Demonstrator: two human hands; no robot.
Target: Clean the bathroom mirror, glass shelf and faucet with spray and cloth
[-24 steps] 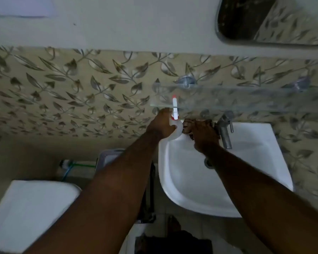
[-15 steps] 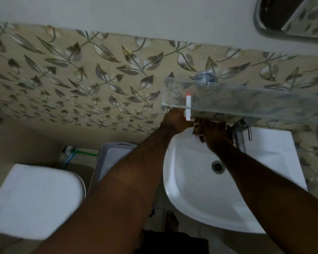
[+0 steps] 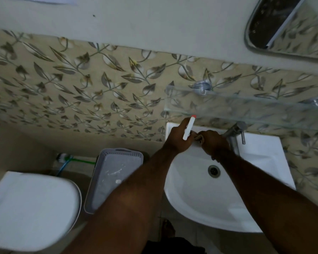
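Left hand [image 3: 178,137]: wrapped around white spray bottle [image 3: 188,129], red-tipped nozzle just under glass shelf [image 3: 246,105].
Right hand [image 3: 212,142]: fist around dark cloth [image 3: 200,138], over sink [image 3: 261,180] back edge, left of faucet [image 3: 234,133].
Mirror [image 3: 290,24]: top right corner, partly seen.

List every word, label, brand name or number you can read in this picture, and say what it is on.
None can be read. The spray bottle in the left hand shows no clear print, and the grey basket, sink and toilet lid show no lettering.
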